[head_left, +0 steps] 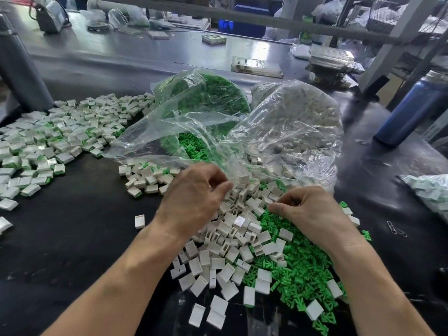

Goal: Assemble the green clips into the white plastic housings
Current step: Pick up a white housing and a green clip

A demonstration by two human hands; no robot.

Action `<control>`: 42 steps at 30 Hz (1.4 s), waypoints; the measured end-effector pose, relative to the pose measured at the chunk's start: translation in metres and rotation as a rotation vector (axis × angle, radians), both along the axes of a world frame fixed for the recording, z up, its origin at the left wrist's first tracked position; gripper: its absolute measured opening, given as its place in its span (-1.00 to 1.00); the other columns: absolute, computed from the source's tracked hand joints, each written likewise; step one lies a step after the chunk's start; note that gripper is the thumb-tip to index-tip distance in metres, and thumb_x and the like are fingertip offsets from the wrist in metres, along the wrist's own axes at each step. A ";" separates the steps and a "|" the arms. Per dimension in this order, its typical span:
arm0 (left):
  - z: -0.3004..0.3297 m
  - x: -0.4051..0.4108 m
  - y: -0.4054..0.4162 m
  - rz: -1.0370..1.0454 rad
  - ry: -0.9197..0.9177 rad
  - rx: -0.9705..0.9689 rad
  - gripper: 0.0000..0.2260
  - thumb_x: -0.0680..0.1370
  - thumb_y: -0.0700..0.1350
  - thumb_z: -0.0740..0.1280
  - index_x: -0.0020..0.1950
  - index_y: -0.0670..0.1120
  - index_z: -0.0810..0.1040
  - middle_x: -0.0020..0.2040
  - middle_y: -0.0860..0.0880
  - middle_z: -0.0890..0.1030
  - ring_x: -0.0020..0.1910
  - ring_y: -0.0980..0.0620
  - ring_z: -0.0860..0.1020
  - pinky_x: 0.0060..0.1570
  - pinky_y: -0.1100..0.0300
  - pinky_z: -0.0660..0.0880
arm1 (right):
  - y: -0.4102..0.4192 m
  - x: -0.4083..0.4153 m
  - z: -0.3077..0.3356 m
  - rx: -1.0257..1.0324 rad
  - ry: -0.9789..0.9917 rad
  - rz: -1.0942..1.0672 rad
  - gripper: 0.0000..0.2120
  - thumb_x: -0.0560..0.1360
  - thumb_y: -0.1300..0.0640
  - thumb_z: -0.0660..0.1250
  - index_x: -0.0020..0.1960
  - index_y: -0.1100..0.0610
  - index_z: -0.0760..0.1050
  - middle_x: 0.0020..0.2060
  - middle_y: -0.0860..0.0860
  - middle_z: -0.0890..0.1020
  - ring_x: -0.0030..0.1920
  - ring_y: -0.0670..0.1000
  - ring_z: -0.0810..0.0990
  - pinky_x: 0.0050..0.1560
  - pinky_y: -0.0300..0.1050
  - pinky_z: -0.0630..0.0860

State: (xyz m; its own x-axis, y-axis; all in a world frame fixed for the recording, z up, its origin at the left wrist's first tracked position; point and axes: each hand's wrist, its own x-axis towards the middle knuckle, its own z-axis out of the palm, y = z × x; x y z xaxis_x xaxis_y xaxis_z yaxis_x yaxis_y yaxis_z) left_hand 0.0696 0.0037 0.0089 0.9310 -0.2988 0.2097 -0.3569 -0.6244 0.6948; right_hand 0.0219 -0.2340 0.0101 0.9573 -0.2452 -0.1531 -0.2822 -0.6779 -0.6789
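Two hands over the loose pile: left hand (194, 197) curled, can't tell if holding anything; right hand (308, 209) likewise. White housings (232, 241) and green clips (300, 275), too many to count, sit just before two clear bags (291, 122).

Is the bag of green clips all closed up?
No, the clear bag lies open on the black table, and green clips show at its mouth.
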 end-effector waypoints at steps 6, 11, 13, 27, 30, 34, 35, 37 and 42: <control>-0.004 -0.008 -0.024 -0.047 -0.061 0.134 -0.78 0.54 0.13 0.46 0.13 0.10 0.62 0.08 0.17 0.57 0.08 0.14 0.55 0.27 0.13 0.54 | 0.013 0.001 -0.001 -0.022 0.002 -0.016 -0.81 0.43 -0.17 0.56 -0.16 -0.07 0.69 -0.28 -0.16 0.71 -0.18 -0.12 0.68 -0.12 -0.13 0.60; -0.005 -0.009 -0.026 0.001 -0.065 0.134 -0.81 0.57 0.06 0.45 0.17 0.10 0.61 0.09 0.16 0.56 0.12 0.12 0.54 0.33 0.08 0.50 | 0.014 0.002 -0.002 0.011 -0.017 0.008 -0.84 0.47 -0.11 0.56 -0.14 -0.06 0.64 -0.26 -0.12 0.69 -0.22 -0.13 0.65 -0.25 -0.26 0.49; -0.005 -0.009 -0.027 0.022 -0.058 0.131 -0.80 0.58 0.07 0.44 0.19 0.11 0.61 0.09 0.17 0.54 0.13 0.12 0.52 0.34 0.12 0.46 | 0.014 0.001 -0.002 0.039 -0.044 0.014 -0.83 0.47 -0.12 0.55 -0.15 -0.08 0.63 -0.28 -0.13 0.68 -0.25 -0.14 0.65 -0.28 -0.28 0.51; -0.003 -0.011 -0.031 0.038 -0.088 0.093 -0.86 0.58 0.04 0.46 0.11 0.11 0.62 0.04 0.16 0.53 0.09 0.13 0.50 0.28 0.15 0.47 | 0.026 0.001 -0.003 0.175 -0.284 -0.035 -0.89 0.51 0.00 0.54 -0.11 -0.06 0.62 -0.25 -0.14 0.69 -0.23 -0.10 0.67 -0.13 -0.11 0.62; -0.002 -0.011 -0.028 0.024 -0.095 -0.005 -0.86 0.58 -0.03 0.45 0.10 0.11 0.56 0.03 0.19 0.52 0.04 0.19 0.52 0.23 0.20 0.52 | 0.026 0.000 -0.003 0.241 -0.322 -0.022 -0.91 0.53 0.04 0.53 -0.08 -0.05 0.62 -0.23 -0.09 0.70 -0.22 -0.10 0.68 -0.15 -0.17 0.61; 0.003 -0.013 -0.024 -0.021 -0.029 -0.255 -0.78 0.59 -0.15 0.42 0.02 0.16 0.46 -0.07 0.18 0.57 -0.10 0.32 0.59 -0.12 0.45 0.53 | 0.027 -0.001 0.000 0.421 -0.392 -0.001 -0.91 0.51 0.11 0.52 -0.04 0.02 0.63 -0.26 -0.04 0.70 -0.29 -0.12 0.64 -0.31 -0.32 0.52; 0.004 -0.013 -0.023 -0.028 -0.008 -0.322 -0.76 0.59 -0.19 0.42 0.02 0.15 0.46 -0.09 0.14 0.58 -0.10 0.32 0.59 -0.15 0.46 0.53 | 0.028 -0.001 0.001 0.479 -0.410 0.007 -0.90 0.50 0.12 0.52 -0.02 0.06 0.63 -0.27 -0.03 0.69 -0.31 -0.12 0.62 -0.34 -0.33 0.51; 0.006 -0.014 -0.022 -0.033 0.016 -0.401 -0.78 0.60 -0.21 0.41 0.03 0.10 0.48 -0.09 0.11 0.58 -0.14 0.28 0.60 -0.16 0.41 0.55 | 0.029 -0.003 0.004 0.597 -0.437 0.029 -0.86 0.48 0.11 0.50 0.00 0.12 0.62 -0.28 -0.01 0.68 -0.33 -0.10 0.60 -0.37 -0.31 0.50; 0.009 -0.016 -0.021 -0.073 0.033 -0.462 -0.83 0.59 -0.21 0.41 0.04 0.05 0.53 -0.11 0.11 0.57 -0.19 0.28 0.55 -0.17 0.38 0.54 | 0.032 -0.004 0.004 0.727 -0.472 0.074 -0.81 0.47 0.11 0.49 0.03 0.16 0.63 -0.25 0.07 0.69 -0.31 -0.02 0.61 -0.40 -0.23 0.53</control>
State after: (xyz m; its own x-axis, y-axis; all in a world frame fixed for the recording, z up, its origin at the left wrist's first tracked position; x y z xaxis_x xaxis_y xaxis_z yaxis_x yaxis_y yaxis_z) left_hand 0.0532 -0.0177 0.0178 0.9196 -0.2458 0.3064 -0.3609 -0.2207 0.9061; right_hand 0.0181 -0.2022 0.0143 0.9698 -0.1756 0.1693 0.1656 -0.0359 -0.9855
